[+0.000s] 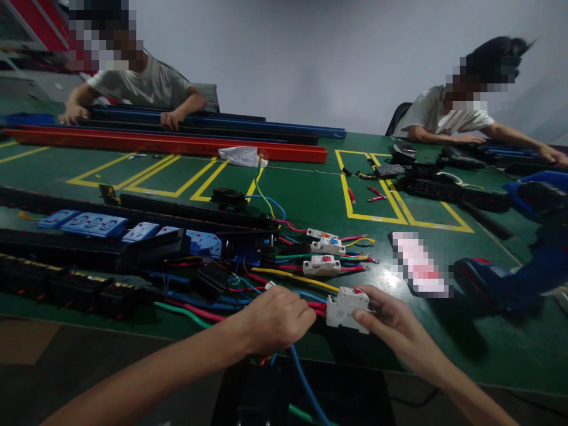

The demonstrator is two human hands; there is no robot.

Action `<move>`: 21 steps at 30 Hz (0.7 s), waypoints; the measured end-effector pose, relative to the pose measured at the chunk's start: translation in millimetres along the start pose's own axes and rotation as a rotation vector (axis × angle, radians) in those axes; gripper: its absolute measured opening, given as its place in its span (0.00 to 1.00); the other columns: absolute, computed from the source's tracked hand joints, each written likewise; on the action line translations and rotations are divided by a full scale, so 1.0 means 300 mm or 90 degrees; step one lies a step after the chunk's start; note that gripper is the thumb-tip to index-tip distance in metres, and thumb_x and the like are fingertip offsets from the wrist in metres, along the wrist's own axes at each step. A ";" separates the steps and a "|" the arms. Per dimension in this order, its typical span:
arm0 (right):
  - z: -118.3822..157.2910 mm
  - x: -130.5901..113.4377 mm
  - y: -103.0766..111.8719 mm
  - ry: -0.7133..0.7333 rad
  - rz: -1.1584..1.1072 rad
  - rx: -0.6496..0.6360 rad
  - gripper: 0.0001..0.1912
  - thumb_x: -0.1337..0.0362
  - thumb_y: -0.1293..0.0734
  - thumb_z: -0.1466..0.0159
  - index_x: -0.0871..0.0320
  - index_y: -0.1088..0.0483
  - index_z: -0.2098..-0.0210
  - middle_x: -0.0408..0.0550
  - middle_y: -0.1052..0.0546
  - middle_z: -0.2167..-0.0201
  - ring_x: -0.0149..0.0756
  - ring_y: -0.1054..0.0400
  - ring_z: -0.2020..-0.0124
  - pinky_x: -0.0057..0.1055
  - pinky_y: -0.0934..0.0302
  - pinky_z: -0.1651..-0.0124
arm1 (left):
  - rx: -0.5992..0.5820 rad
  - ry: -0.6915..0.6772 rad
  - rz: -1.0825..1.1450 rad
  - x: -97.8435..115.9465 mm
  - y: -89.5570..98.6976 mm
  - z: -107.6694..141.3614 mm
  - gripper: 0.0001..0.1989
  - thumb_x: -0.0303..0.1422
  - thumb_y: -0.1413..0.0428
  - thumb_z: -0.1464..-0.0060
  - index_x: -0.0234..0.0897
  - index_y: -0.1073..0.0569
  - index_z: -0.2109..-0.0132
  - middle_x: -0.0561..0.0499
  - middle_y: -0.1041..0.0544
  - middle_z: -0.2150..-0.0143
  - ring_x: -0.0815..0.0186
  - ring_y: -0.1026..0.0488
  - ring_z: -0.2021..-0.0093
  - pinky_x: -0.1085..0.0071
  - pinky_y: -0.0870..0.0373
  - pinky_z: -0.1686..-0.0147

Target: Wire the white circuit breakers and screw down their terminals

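My right hand [393,322] pinches a white circuit breaker [347,309] between thumb and fingers, near the table's front edge. Red wires [316,307] run into the breaker's left side. My left hand [277,316] is closed around the wires just left of it; its fingertips are hidden. A blue wire [306,378] hangs down below that hand. Behind my hands lie more white breakers [322,265] with red, yellow and green leads. To the left, black power strip housings [57,287] hold blue socket modules [95,223].
A phone [419,266] lies right of my hands, beside a dark blue power tool [528,260]. Long orange [177,144] and blue profiles lie across the green table [306,189]. Two people sit opposite, one handling profiles with a hand [172,120]. Red terminal leads [376,193] lie inside yellow markings.
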State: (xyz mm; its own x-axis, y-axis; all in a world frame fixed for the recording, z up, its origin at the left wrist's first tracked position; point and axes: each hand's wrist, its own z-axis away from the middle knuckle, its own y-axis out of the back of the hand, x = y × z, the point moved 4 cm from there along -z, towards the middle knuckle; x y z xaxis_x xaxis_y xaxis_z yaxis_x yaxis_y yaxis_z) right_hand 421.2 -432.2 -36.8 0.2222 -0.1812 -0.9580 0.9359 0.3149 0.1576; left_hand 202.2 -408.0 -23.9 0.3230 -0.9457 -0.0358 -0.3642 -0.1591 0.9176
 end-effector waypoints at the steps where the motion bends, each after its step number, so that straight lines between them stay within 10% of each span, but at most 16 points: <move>1: 0.001 0.004 0.000 -0.001 0.002 0.009 0.26 0.51 0.33 0.35 0.57 0.37 0.42 0.53 0.25 0.51 0.40 0.28 0.51 0.35 0.30 0.51 | 0.002 0.003 0.001 -0.001 -0.002 -0.001 0.11 0.25 0.51 0.37 0.36 0.34 0.70 0.53 0.31 0.76 0.67 0.34 0.77 0.69 0.42 0.78; 21: 0.040 0.025 -0.004 0.177 0.373 0.113 0.12 0.62 0.35 0.34 0.52 0.30 0.50 0.43 0.21 0.59 0.33 0.26 0.61 0.28 0.32 0.58 | -0.166 0.036 0.070 -0.038 0.022 -0.056 0.09 0.36 0.45 0.38 0.37 0.27 0.66 0.51 0.22 0.72 0.63 0.27 0.73 0.69 0.44 0.76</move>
State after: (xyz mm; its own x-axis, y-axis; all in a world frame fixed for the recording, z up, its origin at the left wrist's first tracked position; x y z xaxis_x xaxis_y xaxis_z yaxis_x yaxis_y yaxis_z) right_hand 425.0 -445.2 -41.3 0.6510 0.2271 -0.7243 0.7178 0.1261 0.6847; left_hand 210.8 -393.6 -11.0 0.3441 -0.9351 0.0851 -0.1655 0.0288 0.9858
